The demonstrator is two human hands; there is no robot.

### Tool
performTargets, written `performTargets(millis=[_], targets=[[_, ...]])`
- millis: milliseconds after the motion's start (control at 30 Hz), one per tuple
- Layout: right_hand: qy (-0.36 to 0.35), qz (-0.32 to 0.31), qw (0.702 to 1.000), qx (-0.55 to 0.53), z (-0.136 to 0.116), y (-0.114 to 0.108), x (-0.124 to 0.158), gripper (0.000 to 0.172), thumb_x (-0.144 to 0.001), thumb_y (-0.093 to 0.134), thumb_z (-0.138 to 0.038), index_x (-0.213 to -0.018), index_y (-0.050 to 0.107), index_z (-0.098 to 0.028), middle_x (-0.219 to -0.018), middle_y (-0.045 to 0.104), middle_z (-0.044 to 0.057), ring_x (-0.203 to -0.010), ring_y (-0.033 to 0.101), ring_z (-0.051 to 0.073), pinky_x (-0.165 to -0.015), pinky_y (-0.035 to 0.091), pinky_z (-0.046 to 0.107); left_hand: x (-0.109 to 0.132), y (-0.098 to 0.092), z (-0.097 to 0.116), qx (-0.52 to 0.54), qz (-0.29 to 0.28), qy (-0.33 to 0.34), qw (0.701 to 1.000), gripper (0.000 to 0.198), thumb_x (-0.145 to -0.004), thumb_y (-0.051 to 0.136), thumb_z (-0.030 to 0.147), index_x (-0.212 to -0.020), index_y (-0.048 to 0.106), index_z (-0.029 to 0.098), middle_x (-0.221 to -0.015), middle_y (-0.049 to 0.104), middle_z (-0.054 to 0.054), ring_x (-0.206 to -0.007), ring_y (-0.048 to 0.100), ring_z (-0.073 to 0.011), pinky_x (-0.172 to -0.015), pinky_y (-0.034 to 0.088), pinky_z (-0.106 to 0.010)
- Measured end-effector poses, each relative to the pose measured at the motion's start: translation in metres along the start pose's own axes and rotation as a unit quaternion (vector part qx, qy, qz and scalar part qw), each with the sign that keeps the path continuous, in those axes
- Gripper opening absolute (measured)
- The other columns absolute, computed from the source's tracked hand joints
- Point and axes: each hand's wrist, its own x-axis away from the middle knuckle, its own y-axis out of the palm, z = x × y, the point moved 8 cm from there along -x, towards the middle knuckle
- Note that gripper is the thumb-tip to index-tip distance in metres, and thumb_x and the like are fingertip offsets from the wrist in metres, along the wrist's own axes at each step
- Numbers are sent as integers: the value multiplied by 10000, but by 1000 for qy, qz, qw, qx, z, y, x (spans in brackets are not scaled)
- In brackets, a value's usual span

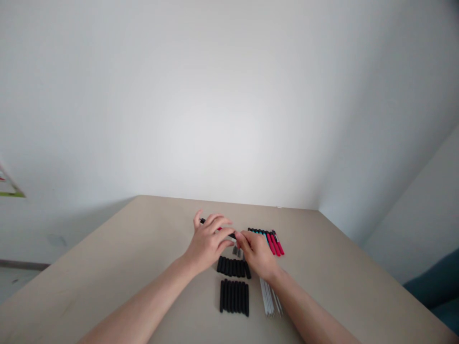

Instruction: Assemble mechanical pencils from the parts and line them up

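Note:
My left hand (209, 243) and my right hand (256, 252) meet over the middle of a beige table (143, 258). Together they hold a slim black pen (202, 220); its far end pokes out past my left thumb. The fingers of both hands are closed round it. Just below my hands lies a short row of black pen parts (233, 266). A second, longer row of black barrels (234, 297) lies nearer to me. Thin white refills (269, 302) lie partly under my right wrist. Red, teal and black pens (269, 240) lie in a row right of my hands.
A bare white wall (229, 95) rises behind the table's far edge. The table's right edge runs diagonally toward me, with a dark teal seat (437, 291) beyond it. A green-edged paper (9, 188) shows at the far left.

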Motion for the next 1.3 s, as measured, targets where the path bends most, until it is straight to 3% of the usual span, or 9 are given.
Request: performTargets(millis=[33, 100, 200, 300, 533, 733, 1133, 1300], targets=[[0, -1, 1000, -3, 0, 1, 0, 456, -952, 325, -373, -599, 532, -171, -542, 521, -10, -524, 468, 115, -517, 320, 221, 0, 3, 4, -15, -21, 15, 1000, 65, -858, 567, 234, -886, 625, 227, -920, 645, -22, -966, 551, -199, -1042, 137, -585], [11, -7, 1000, -13, 2, 5, 0, 476, -948, 332, -388, -563, 507, -171, -508, 486, -17, -494, 439, 107, -492, 297, 222, -1, 8, 8, -29, -42, 39, 998, 152, -898, 489, 202, -809, 611, 185, -762, 621, -14, -817, 561, -165, -997, 264, -527], [27, -5, 999, -18, 6, 5, 0, 504, -941, 341, -421, -511, 437, -176, -463, 399, -35, -450, 362, 94, -459, 245, 227, 0, 15, 9, 0, -50, 65, 997, 217, -916, 432, 183, -778, 596, 153, -759, 585, -43, -758, 540, -155, -793, 439, -328], [17, 26, 1000, 1, 5, 0, 1, 503, -939, 340, -430, -506, 398, -181, -473, 366, -37, -459, 331, 93, -458, 227, 229, 1, 20, 6, 34, -63, 63, 995, 227, -918, 418, 173, -768, 586, 151, -748, 556, -37, -701, 531, -135, -656, 450, -239], [-12, 33, 999, 24, 1, -3, 1, 479, -954, 321, -390, -547, 457, -177, -521, 456, -12, -495, 396, 104, -489, 282, 230, 3, 24, 6, 19, -95, 51, 994, 150, -893, 464, 156, -796, 578, 164, -710, 583, -25, -679, 571, -145, -624, 463, -236], [-33, 28, 999, 33, -3, -4, 1, 454, -959, 320, -363, -573, 471, -177, -555, 489, -4, -523, 435, 110, -519, 304, 236, 6, 27, 0, 56, -107, 25, 992, 147, -879, 438, 112, -968, 545, 158, -812, 659, -52, -752, 629, -165, -655, 484, -249], [-80, 19, 996, 43, -17, -6, 3, 420, -958, 317, -324, -590, 463, -184, -577, 501, 7, -548, 454, 120, -529, 319, 237, 9, 32, 2, -9, -148, 41, 988, 126, -819, 451, 77, -811, 542, 165, -663, 632, -30, -619, 614, -174, -536, 425, -246], [-42, 49, 997, 37, -13, -7, 0, 441, -941, 352, -343, -535, 423, -186, -518, 439, -17, -500, 399, 107, -485, 266, 239, 5, 24, 2, 28, -99, 30, 994, 135, -862, 427, 104, -832, 539, 173, -707, 621, -28, -670, 603, -157, -589, 452, -242]])
